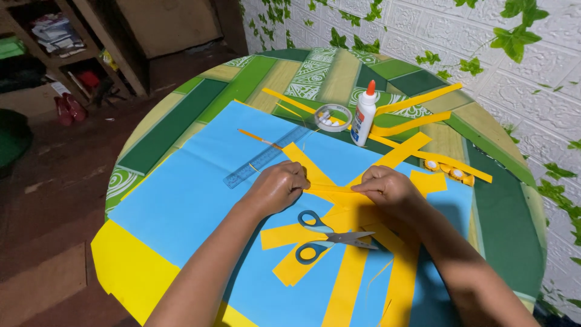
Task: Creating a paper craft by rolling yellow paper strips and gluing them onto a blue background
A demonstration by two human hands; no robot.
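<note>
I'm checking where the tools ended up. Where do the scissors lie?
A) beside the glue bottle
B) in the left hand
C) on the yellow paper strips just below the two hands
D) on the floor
C: the scissors lie open on yellow strips, just below the left hand and right hand, which pinch a strip.

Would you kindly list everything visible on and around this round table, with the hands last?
paper strips: many, yellow-orange, fanned over the blue sheet and table
blue paper sheet: one, covering the table's near part
yellow paper sheet: one, under the blue sheet's near-left edge
scissors: one, blue-handled, on the strips
ruler: one, clear blue, on the blue sheet
glue bottle: one, white, orange cap, upright
tape roll: one, beside the glue
table: one, round, green patchwork
left hand: pinching a strip
right hand: pinching the same strip
</note>
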